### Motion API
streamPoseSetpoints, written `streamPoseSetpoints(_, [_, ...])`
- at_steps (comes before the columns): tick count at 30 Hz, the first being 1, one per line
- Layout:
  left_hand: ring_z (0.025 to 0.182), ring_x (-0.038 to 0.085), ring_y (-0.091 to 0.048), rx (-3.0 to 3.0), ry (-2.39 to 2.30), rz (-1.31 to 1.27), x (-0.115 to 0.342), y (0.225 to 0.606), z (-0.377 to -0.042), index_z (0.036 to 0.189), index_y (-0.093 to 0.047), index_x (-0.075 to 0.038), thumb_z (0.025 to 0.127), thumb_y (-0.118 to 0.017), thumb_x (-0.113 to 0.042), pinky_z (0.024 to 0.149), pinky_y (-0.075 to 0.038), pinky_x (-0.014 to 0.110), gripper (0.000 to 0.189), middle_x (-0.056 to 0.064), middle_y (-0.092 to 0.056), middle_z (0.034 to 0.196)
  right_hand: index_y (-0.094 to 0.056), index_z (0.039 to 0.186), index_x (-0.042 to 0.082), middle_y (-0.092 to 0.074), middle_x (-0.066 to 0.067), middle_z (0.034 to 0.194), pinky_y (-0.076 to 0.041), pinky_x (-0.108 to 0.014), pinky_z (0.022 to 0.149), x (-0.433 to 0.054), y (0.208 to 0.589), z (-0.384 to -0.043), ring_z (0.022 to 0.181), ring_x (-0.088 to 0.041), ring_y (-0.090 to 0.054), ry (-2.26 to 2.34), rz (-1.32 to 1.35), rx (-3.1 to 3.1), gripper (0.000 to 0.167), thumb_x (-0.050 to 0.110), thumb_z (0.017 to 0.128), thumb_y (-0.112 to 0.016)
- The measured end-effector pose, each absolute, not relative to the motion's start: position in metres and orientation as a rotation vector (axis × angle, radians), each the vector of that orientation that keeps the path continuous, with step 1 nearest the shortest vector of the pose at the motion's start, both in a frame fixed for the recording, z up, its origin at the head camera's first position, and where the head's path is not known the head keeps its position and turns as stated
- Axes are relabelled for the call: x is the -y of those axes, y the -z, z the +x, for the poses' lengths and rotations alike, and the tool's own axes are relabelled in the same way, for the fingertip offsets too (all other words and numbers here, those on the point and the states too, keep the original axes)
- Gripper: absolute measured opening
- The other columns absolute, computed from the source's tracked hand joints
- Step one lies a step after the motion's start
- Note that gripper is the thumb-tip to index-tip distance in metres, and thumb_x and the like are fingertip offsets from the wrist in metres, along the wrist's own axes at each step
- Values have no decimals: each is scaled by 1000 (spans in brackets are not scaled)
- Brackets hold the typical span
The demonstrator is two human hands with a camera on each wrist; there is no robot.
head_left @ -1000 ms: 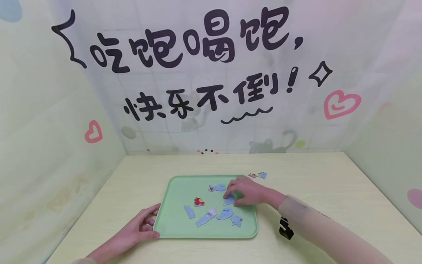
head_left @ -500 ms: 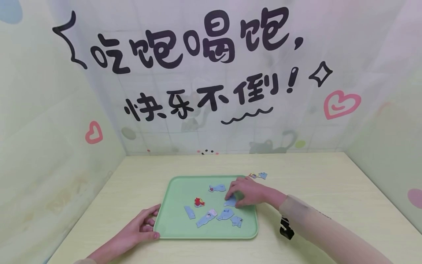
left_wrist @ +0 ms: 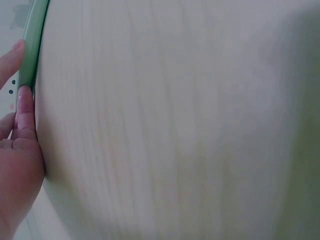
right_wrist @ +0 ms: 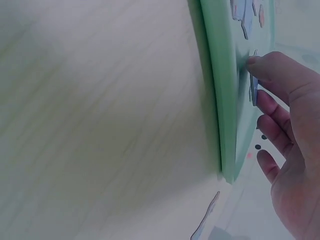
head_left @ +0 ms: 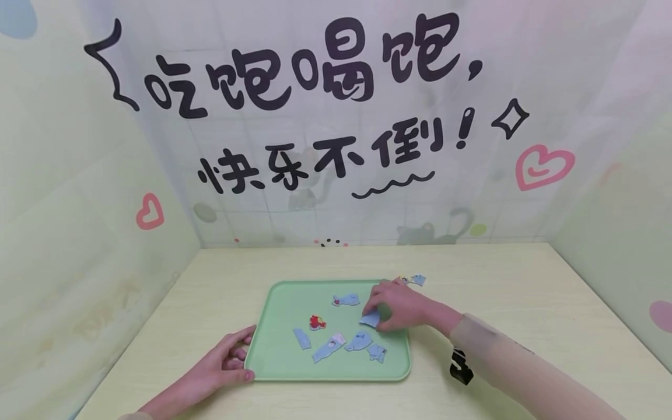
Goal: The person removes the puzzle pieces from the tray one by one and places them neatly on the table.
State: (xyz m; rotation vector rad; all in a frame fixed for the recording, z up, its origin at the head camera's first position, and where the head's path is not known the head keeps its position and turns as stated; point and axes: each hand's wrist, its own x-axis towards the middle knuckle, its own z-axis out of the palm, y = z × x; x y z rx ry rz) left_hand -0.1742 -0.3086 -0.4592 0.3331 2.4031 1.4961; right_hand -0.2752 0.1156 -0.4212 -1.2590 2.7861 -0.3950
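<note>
R hand [head_left: 401, 303]: fingers [right_wrist: 270, 106] pinch a blue puzzle pc [head_left: 370, 319], partly hidden, at R side of green tray [head_left: 280, 303]; can't tell if it touches tray. L hand [head_left: 223, 359] grips tray's L rim, some fingers obscured. On bench [head_left: 499, 286], second pc [head_left: 418, 280], part-covered.

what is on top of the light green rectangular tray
The tray bears several flat, irregular blue pieces and one small red piece. The right hand pinches another flat blue piece; what lies beneath that hand is hidden.
</note>
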Motion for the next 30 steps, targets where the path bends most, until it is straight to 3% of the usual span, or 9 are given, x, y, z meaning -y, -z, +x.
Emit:
streamPoseSetpoints(20, [100, 1, -48, -2393, -1515, 369, 308, 459, -172, 156, -20, 0, 83, -78, -17, 84, -49, 15, 94, 21, -32, 141, -75, 106, 26, -64, 9, 99, -29, -33, 84, -151, 404, -286, 96, -11, -47, 716, -1229, -2923, 31, 21, 76, -81])
streamPoseSetpoints(30, [99, 0, -47, -2386, -1517, 387, 308, 458, -172, 156, -20, 0, 84, -77, -16, 83, -50, 16, 93, 22, -32, 141, -76, 106, 22, -66, 5, 99, -29, -37, 84, -183, 403, -300, 99, -25, -53, 915, -1100, -3010, 31, 16, 76, -80])
